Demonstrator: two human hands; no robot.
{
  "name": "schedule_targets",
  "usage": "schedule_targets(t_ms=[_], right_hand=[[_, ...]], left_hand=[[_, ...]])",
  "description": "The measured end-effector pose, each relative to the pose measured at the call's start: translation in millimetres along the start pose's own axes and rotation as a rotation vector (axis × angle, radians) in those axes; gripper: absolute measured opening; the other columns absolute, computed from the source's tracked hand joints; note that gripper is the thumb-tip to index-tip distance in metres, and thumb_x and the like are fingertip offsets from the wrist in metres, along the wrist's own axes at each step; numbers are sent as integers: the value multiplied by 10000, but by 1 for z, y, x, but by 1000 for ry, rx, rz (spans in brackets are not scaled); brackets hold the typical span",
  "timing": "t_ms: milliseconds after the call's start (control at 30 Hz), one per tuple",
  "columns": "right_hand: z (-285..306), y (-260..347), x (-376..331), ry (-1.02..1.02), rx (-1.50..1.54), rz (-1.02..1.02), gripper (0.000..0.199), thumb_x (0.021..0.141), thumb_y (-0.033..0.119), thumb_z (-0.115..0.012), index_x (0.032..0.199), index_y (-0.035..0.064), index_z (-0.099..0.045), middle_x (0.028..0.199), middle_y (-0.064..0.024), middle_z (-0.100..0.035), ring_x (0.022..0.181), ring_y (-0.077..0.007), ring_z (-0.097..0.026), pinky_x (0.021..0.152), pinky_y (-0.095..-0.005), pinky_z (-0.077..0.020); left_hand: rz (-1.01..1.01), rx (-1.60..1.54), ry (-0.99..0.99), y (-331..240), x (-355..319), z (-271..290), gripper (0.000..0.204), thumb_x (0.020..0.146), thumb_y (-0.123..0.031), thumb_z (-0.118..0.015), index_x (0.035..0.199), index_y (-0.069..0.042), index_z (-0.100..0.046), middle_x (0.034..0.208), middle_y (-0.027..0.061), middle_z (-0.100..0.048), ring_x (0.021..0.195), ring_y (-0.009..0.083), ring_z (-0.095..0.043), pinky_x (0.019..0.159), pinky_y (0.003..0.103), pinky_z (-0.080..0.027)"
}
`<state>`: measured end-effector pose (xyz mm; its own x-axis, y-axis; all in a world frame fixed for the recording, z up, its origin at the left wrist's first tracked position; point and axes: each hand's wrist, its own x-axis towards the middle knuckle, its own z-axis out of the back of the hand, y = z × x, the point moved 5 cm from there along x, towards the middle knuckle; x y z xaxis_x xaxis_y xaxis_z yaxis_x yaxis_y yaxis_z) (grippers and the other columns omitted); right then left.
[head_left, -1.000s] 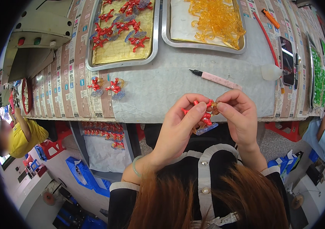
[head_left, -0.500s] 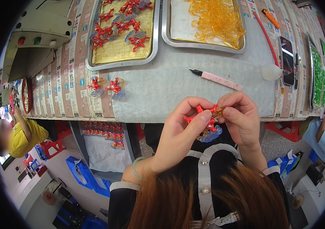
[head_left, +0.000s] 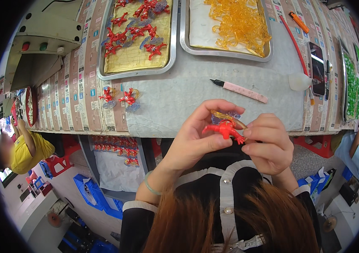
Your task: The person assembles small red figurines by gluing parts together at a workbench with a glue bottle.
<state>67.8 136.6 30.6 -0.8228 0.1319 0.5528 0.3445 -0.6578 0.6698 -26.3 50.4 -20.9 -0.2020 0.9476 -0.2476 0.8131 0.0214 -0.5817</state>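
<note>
Pinching a small red plastic figure (head_left: 225, 128) between both hands just above the near edge of the worktop (head_left: 179, 97), the person keeps it close to the chest; the left hand (head_left: 196, 137) is clenched on its body with thumb and curled fingers, while the right hand (head_left: 268, 143) grasps a thin amber translucent piece (head_left: 230, 118) against the figure's top. Doing this well, as I judge it, calls for a steady left-hand pinch low on the body so the spiky limbs stay free, and light pressure from the right fingertips, since the amber part looks thin and bendy (it could kink or snap if forced). The figure looks hard, glossy and moulded, with pointed limbs. Farther out on the grey cloth-like worktop stand two finished red figures (head_left: 120, 98) with pale translucent parts, near the left edge. To the right lies a pink craft knife (head_left: 242, 90) with a dark tip, and past it a whitish soft-looking lump (head_left: 299, 81). Beyond these sits a metal tray (head_left: 103, 71) with a yellow grid liner and many red figures, and beside it a second metal tray (head_left: 183, 38) heaped with tangled amber pieces (head_left: 238, 21). At the far right lie a dark phone (head_left: 316, 67) and a tray of green pieces (head_left: 352, 84).
</note>
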Motion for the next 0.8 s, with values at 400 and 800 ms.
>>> schedule_targets(t_ms=[400, 800], right_hand=[[-2, -5, 4, -185, -177, -261, 372, 469, 10, -659, 831, 39, -581, 843, -84, -474, 744, -227, -468, 625, -299, -405], [-13, -22, 5, -118, -165, -478, 439, 556, 26, -670, 967, 36, -516, 1012, -141, -434, 890, -269, -453, 743, -327, -387]], left_hand=[[-94, 133, 92, -3, -1, -12, 587, 714, 11, -598, 1224, -19, -308, 1208, 116, -371, 1025, 163, -441, 856, 283, -390], [-121, 441, -294, -14, -2, 32, 335, 774, -63, -550, 1092, -32, -448, 974, 28, -511, 818, 80, -497, 697, 219, -421]])
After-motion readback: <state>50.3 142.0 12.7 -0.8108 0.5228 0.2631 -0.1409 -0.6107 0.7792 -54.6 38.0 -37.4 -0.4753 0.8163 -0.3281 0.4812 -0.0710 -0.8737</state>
